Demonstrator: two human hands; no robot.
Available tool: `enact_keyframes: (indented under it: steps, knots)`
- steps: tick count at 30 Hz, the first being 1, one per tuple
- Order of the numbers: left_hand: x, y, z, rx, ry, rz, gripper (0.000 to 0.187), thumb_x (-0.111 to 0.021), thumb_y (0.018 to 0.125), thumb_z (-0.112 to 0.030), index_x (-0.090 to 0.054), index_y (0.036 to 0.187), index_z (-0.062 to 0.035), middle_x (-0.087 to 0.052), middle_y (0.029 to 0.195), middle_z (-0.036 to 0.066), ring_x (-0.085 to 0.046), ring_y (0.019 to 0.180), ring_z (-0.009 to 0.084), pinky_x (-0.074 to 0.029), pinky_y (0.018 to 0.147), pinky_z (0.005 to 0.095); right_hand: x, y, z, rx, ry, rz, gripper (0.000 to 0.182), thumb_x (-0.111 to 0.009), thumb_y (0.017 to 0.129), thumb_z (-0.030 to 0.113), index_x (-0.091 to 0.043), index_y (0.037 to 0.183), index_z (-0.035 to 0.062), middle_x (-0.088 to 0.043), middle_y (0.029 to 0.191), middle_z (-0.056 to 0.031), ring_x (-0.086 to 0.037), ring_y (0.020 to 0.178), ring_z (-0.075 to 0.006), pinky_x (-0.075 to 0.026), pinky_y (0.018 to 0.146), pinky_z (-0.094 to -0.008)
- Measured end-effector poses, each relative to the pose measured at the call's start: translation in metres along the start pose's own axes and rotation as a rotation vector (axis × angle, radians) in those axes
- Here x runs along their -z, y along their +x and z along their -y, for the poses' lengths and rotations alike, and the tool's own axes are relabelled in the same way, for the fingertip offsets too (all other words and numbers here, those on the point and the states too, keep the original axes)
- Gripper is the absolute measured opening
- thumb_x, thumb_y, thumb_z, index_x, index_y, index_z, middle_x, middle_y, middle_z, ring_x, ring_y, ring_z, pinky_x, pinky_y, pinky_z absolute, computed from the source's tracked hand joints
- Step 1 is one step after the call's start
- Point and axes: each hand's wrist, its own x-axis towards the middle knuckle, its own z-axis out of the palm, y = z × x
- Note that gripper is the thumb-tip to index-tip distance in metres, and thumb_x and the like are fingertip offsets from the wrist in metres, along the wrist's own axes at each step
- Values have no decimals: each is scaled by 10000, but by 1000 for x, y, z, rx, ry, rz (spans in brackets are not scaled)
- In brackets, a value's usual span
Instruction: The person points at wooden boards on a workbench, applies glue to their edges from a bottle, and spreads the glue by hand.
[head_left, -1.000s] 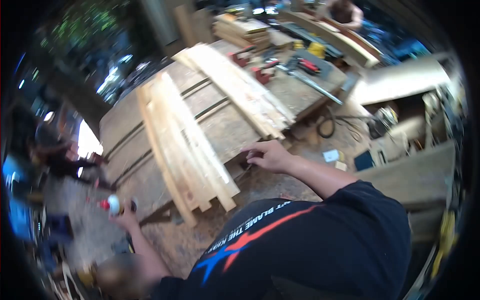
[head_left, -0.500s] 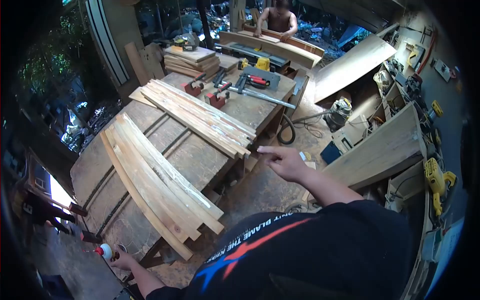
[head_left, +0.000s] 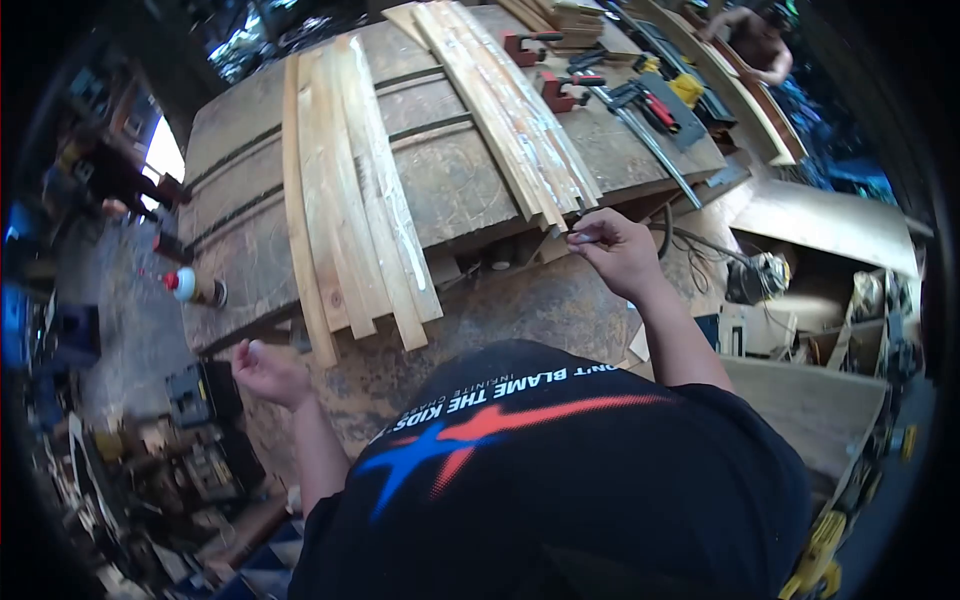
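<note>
My left hand [head_left: 272,376] is just off the near edge of the worktable [head_left: 440,170], fingers loosely bent and holding nothing. Beyond it on the table stands a glue bottle [head_left: 203,289] with a white top and red tip. My right hand [head_left: 622,250] hovers by the near ends of a set of wooden strips [head_left: 515,120], its thumb and fingertips drawn together. No object shows in that hand. White glue streaks run along those strips. Another set of wooden strips [head_left: 345,190] lies to the left, with a glue line on its right-hand strip.
Red-jawed clamps [head_left: 565,92] and a bar clamp [head_left: 650,140] lie on the table's right side. Two dark bars cross beneath the strips. A person [head_left: 755,50] works at long boards in the back right. A vacuum [head_left: 760,277] and hose are on the floor at right.
My left hand has let go of the glue bottle, which now stands on the table, and has drawn back. My right hand's pointing finger has curled in to the thumb. The view has turned downward and left.
</note>
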Motion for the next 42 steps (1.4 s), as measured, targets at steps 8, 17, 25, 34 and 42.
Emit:
enact_keyframes:
  steps: [8,17,25,34,42]
  knots:
    - [-49,-185,-108,137,-260,270,172,-578,1026,-75,-551,1178,1,-639,1019,86,-625,906,149,-528,828,272,52,17,-62,13,97,66,204,-793,846,11,-650,991,16,-755,889,-80,-714,819,-96,-569,744,-246]
    - [-87,-266,-110,1195,-289,376,454,-548,1040,-467,-539,1273,-77,-640,1021,32,-625,864,151,-518,776,323,80,40,-110,32,84,402,166,-782,887,99,-694,1009,30,-695,814,-18,-620,736,-64,-516,698,-232]
    - [-108,-253,-96,1272,-580,265,885,-477,1011,-615,-118,1591,-52,-457,1515,196,-493,1364,343,-416,1127,486,90,52,-89,96,55,476,204,-765,879,83,-733,1079,62,-737,890,-51,-658,842,-89,-537,768,-266]
    - [-126,-251,-88,1278,-533,259,904,-542,913,-727,-250,1553,-160,-515,1436,91,-552,1183,282,-434,1040,457,190,35,-118,165,117,206,171,-716,918,144,-752,1016,9,-757,864,-91,-717,773,-136,-562,748,-291]
    - [-133,-238,-83,1311,-523,243,940,-516,885,-794,-280,1537,-159,-576,1319,72,-578,1066,251,-470,956,431,210,-2,-145,-84,288,56,169,-658,992,184,-702,974,22,-694,782,-43,-686,706,-116,-549,662,-289]
